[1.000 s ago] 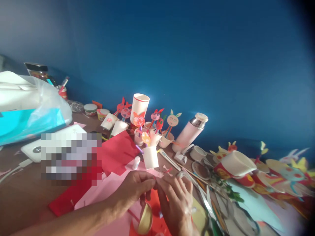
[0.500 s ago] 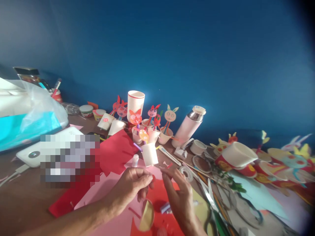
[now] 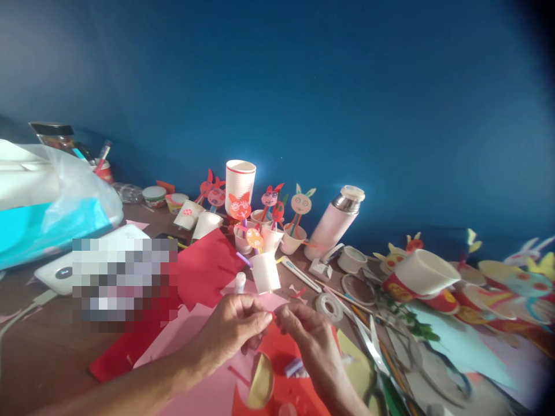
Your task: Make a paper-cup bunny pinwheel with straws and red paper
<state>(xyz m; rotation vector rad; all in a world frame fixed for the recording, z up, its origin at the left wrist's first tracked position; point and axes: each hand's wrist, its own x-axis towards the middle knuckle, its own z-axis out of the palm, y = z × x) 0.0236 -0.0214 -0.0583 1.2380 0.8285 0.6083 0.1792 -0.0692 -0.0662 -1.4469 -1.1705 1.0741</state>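
Observation:
My left hand [image 3: 243, 319] is closed in a pinch above the coloured paper. A trace of red shows at its fingertips, too small to name. Close beside it, my right hand [image 3: 310, 332] also pinches thumb to fingers, its tips almost meeting the left ones; what it holds, if anything, is hidden. Under the hands lie orange-red paper [image 3: 284, 341], pink paper [image 3: 206, 358] and a yellowish cut-out piece [image 3: 261, 381]. Just beyond them stands a white paper cup [image 3: 266, 273] with an orange paper face [image 3: 254, 238] above it and a purple strip at its side.
Behind are several cup figures with paper faces, a stack of paper cups [image 3: 240, 185] and a pink thermos [image 3: 333, 222]. Scissors [image 3: 373, 346], a tape roll [image 3: 329, 306] and more cups [image 3: 420, 274] lie right. A white power bank [image 3: 56, 276] and plastic bag [image 3: 87, 185] are left.
My right hand has moved left and closed from a looser pose, bringing its fingertips up to the left hand's. The left hand has hardly moved. The view has shifted slightly.

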